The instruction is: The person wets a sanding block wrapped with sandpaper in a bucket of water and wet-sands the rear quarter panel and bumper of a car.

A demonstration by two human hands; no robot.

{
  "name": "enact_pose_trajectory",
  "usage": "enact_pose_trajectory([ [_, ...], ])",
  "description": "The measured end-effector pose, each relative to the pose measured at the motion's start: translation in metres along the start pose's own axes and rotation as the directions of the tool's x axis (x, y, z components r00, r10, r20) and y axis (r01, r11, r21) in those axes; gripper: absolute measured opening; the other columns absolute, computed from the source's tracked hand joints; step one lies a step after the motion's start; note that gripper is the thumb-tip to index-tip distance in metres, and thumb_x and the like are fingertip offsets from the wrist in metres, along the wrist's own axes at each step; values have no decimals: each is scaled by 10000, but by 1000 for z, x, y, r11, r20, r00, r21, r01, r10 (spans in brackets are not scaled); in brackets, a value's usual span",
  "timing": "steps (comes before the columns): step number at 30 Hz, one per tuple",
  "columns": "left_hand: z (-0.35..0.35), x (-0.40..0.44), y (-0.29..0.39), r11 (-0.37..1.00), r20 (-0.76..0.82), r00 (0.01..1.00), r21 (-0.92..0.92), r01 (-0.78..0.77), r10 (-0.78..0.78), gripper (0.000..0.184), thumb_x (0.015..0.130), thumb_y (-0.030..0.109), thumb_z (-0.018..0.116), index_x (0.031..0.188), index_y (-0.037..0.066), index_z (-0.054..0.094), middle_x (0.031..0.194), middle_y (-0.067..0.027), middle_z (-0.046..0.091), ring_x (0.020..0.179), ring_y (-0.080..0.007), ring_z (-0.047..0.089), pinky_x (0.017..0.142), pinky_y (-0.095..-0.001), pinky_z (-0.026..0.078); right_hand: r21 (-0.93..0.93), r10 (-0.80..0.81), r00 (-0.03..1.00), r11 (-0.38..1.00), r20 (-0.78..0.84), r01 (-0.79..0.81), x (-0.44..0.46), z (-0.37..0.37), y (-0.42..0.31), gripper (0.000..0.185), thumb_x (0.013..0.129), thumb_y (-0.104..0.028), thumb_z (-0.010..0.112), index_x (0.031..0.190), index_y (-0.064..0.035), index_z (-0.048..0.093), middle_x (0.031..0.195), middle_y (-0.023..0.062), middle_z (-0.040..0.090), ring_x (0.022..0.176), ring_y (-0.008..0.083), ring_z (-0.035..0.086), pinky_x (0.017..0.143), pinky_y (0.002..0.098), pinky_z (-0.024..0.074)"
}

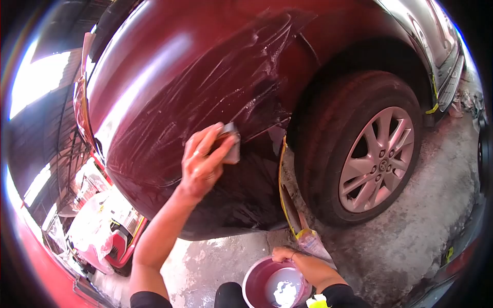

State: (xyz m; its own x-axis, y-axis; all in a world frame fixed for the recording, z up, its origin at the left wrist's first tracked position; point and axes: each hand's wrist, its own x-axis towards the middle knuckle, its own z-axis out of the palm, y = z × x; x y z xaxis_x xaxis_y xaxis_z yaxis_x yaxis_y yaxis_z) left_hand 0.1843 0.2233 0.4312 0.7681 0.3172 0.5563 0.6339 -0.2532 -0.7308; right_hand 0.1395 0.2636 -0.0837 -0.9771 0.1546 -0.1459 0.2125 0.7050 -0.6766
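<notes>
My left hand (pixel 201 160) is closed around a small grey sanding block (pixel 233 150), slightly blurred, against the dark red car bumper (pixel 169 123). Wet, milky streaks cover the bumper around and above the block. Lower down, the fingers of my right hand (pixel 283 253) are wrapped over the rim of a pink bucket (pixel 250 274). Whitish liquid (pixel 285 287) with a bright reflection shows inside the bucket. My right thumb is partly hidden.
A car wheel (pixel 380 164) with a silver rim stands right of the bumper. Yellow-edged masking (pixel 283 190) hangs beside the tyre, down to the concrete floor (pixel 390 251). Another car part, a red and white body (pixel 110 236), is at the left.
</notes>
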Motion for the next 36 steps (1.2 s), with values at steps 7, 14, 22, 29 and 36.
enact_pose_trajectory([
  [7, -27, -43, -15, 1000, 61, 998, 25, 11, -12, 583, 580, -69, 662, 1142, 77, 729, 1315, -168, 605, 1142, -359, 621, 937, -446, 516, 65, 37, 999, 997, 12, -37, -21, -20, -16, 238, 629, -190, 646, 779, -69, 786, 771, 192, 723, 732, 332, 712, 647, 468, 528],
  [14, 14, 27, 3, 996, 32, 999, -79, -30, 33, 618, 606, -26, 665, 1212, 94, 693, 1336, -176, 572, 1178, -352, 595, 978, -454, 492, 26, 70, 995, 997, 77, -72, -12, -11, -12, 271, 671, -203, 605, 822, -62, 781, 771, 187, 722, 737, 332, 710, 649, 464, 530],
  [22, -31, -58, -15, 1000, 67, 998, 3, 11, -11, 629, 503, -61, 676, 1120, 48, 730, 1333, -190, 595, 1149, -383, 619, 941, -465, 514, -12, 44, 999, 999, 20, -43, -10, -6, -7, 296, 630, -213, 608, 782, -19, 770, 781, 215, 720, 724, 348, 714, 654, 445, 550],
  [29, -16, -1, -6, 994, 99, 995, -113, -11, 23, 551, 625, -33, 679, 1162, 84, 709, 1324, -172, 587, 1155, -352, 615, 954, -450, 514, -48, 24, 992, 999, 126, -18, -14, -16, -7, 228, 635, -220, 636, 761, -84, 769, 743, 176, 710, 690, 317, 690, 601, 465, 509],
  [36, -70, -77, -45, 980, 35, 991, 158, 121, -128, 523, 618, -67, 699, 1124, 62, 733, 1317, -185, 622, 1154, -391, 631, 975, -459, 525, -48, 52, 997, 998, 50, -49, -18, -23, -17, 247, 650, -209, 636, 806, -69, 768, 784, 176, 720, 716, 326, 698, 619, 455, 524],
])
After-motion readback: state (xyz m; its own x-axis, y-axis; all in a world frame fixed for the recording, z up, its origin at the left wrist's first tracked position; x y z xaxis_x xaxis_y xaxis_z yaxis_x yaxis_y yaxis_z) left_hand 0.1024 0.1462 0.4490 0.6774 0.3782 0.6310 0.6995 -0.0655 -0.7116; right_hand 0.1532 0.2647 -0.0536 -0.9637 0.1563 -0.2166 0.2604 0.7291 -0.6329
